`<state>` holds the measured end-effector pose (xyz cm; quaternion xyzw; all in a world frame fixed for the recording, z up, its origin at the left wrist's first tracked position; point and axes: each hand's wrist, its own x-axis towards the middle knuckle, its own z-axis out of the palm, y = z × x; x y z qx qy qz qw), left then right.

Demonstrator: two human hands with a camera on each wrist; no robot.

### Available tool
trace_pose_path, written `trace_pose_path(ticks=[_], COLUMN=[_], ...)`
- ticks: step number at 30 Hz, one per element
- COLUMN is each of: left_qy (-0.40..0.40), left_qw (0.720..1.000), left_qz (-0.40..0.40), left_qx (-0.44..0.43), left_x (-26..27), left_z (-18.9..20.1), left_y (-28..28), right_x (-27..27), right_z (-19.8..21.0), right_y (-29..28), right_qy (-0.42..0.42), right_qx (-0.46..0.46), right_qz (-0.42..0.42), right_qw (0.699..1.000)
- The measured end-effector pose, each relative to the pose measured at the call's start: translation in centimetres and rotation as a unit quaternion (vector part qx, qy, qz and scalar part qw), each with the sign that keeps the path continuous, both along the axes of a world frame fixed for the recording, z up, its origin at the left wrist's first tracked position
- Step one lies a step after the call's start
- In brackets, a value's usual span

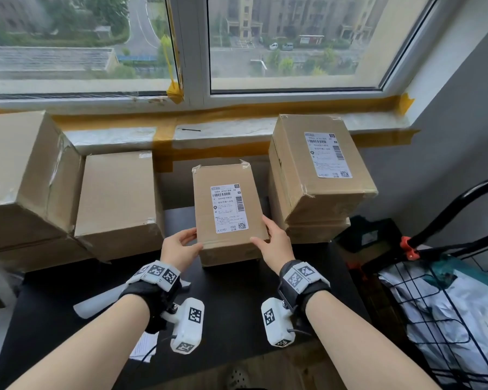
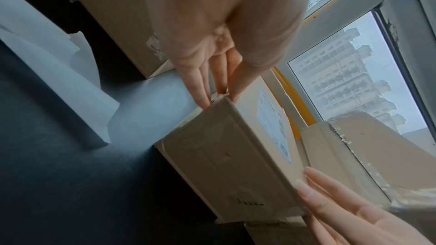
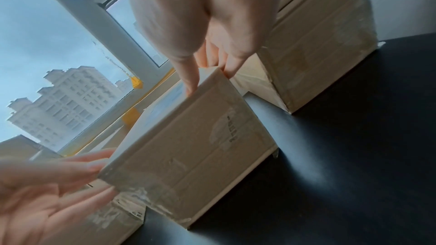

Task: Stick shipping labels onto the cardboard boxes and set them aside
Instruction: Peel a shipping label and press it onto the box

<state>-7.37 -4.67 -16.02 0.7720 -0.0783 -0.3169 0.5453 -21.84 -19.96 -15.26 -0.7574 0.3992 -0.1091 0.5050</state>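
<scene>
A small cardboard box (image 1: pixel 206 198) with a white shipping label (image 1: pixel 228 208) stuck on its top face is at the middle of the black table (image 1: pixel 237 299). My left hand (image 1: pixel 181 244) grips its near left corner, thumb on top and fingers along the side. On the near right corner my right hand (image 1: pixel 273 243) grips the same way. The left wrist view shows my left hand (image 2: pixel 219 74) pinching the box (image 2: pixel 224 165) at its corner; the right wrist view shows my right hand (image 3: pixel 212 59) doing likewise on the box (image 3: pixel 188 146). I cannot tell whether the box rests on the table.
To the right stands a stack of cardboard boxes (image 1: pixel 293 170), the top one labelled. Larger plain boxes (image 1: pixel 119 201) stand at the left under the window sill (image 1: pixel 237 128). White backing sheets (image 1: pixel 96 305) lie near my left arm. A wire cart (image 1: pixel 448 305) with bags stands at the right.
</scene>
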Motion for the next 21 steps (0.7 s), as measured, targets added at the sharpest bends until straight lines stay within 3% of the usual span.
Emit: trace_pose_path(ticks=[4,7,12,17,21], left_qy=[-0.013,-0.031,-0.054,-0.134,-0.215], left_qw=[0.999,0.998,0.996,0.978,0.937], left_qz=[-0.031,-0.056,-0.070,-0.136,-0.203], left_qx=[-0.012,-0.018,-0.021,0.084,0.186], left_x=[0.9,1.1,1.6,1.3,1.0], left_z=[0.2,0.4,0.4,0.7,2.2], left_y=[-1.3,-2.5,-4.9,-5.5,-4.0], right_x=[1.7,2.4,2.7,2.9,3.0], right_z=[0.3,0.1,0.4,0.5,1.3], right_y=[-0.9,-1.4,-2.6,-3.5,-3.3], right_qy=[0.045,0.100,0.145,0.183,0.208], right_qx=[-0.118,-0.224,-0.259,-0.275,-0.294], right_qz=[0.071,0.151,0.173,0.195,0.205], right_qw=[0.989,0.958,0.939,0.924,0.910])
